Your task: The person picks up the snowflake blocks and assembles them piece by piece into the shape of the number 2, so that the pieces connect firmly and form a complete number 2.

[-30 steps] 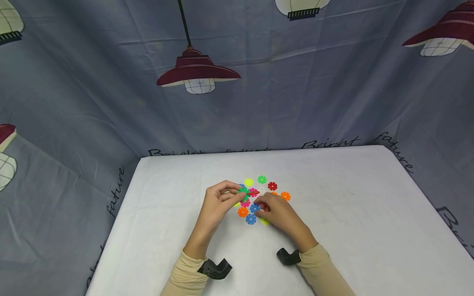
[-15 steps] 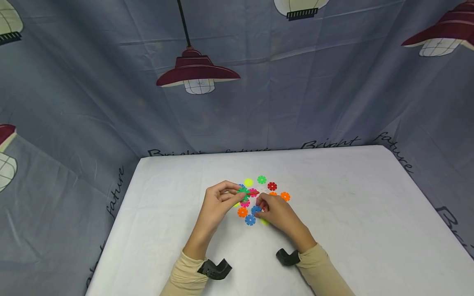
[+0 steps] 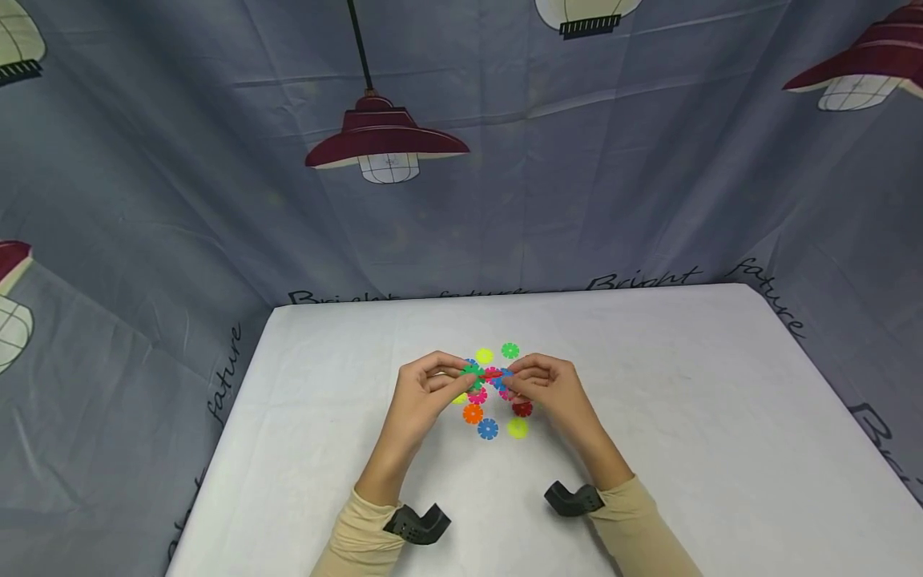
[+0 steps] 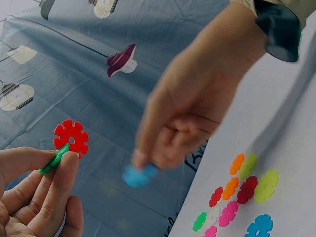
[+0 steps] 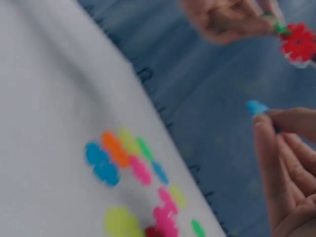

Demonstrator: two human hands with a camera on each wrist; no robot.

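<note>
In the head view my left hand (image 3: 425, 393) is raised over the table's middle, thumb and fingers pinching a green snowflake disc (image 4: 55, 159). A red snowflake disc (image 4: 71, 138) is joined to the green one, standing crosswise to it. Opposite, my right hand (image 3: 555, 389) pinches a blue snowflake disc (image 4: 138, 176) by its edge. Both wrist views show a gap between the blue disc and the red one (image 5: 298, 42). From the head, blue and red lie almost in line, over the loose discs.
Loose discs lie on the white table (image 3: 685, 417) below my hands, among them an orange disc (image 3: 472, 413), a blue disc on the table (image 3: 488, 429), a yellow disc (image 3: 517, 428) and a light green disc (image 3: 509, 350). A grey curtain (image 3: 476, 224) hangs behind.
My right hand has picked up a blue disc from the table and carried it up and away toward the red disc. The left hand has kept its place and its pinch.
</note>
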